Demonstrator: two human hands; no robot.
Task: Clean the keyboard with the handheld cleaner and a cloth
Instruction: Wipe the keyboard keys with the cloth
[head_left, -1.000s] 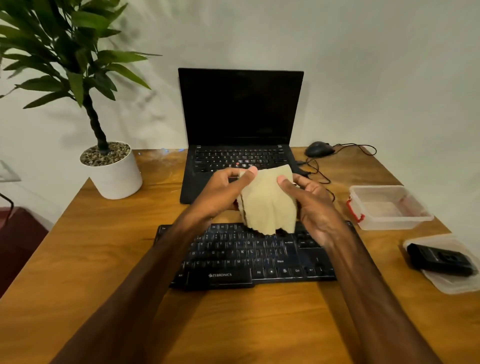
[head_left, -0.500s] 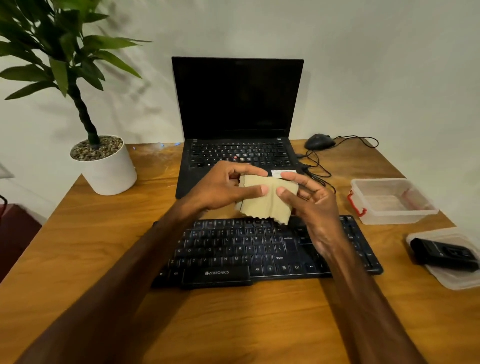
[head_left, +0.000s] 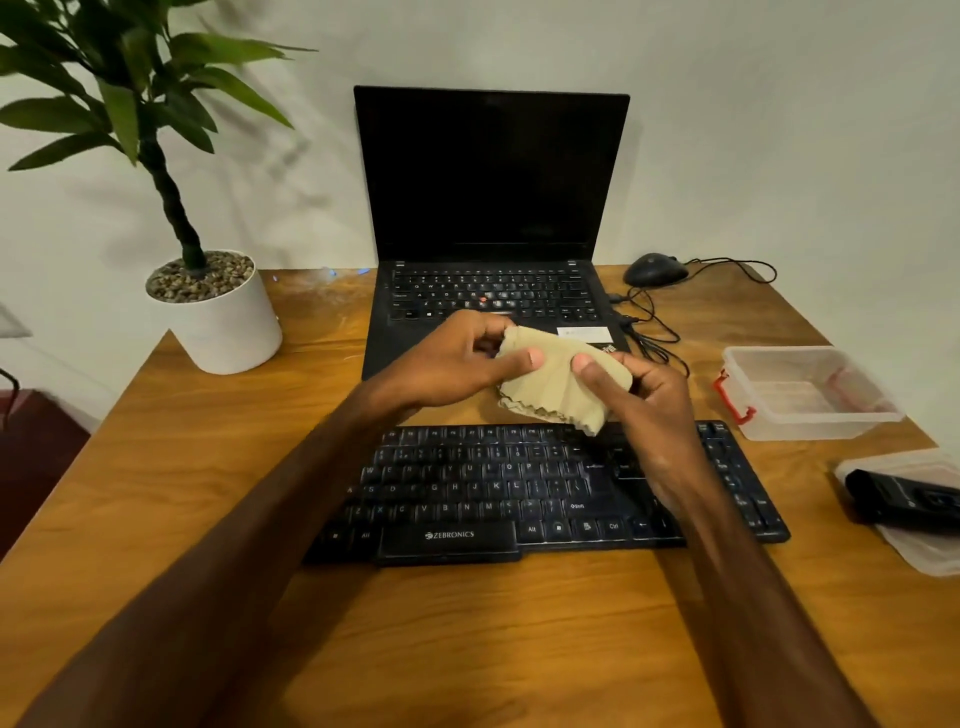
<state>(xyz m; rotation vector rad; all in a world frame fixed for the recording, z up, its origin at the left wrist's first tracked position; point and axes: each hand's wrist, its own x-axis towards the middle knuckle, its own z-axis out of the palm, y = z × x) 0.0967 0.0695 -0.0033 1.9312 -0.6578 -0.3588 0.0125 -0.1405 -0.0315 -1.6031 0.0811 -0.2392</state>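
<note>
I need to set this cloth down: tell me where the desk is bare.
Bare desk lies left of the keyboard, in front of the plant pot, and in the strip along the near edge. The right side is crowded: clear box, handheld cleaner on a lid, mouse cable.

Wooden desk (head_left: 156, 519) against plain pale wall (head_left: 779, 130)

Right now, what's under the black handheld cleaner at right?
A clear plastic lid on the table. The handheld cleaner covers the lid's middle, so anything there is hidden.
</note>
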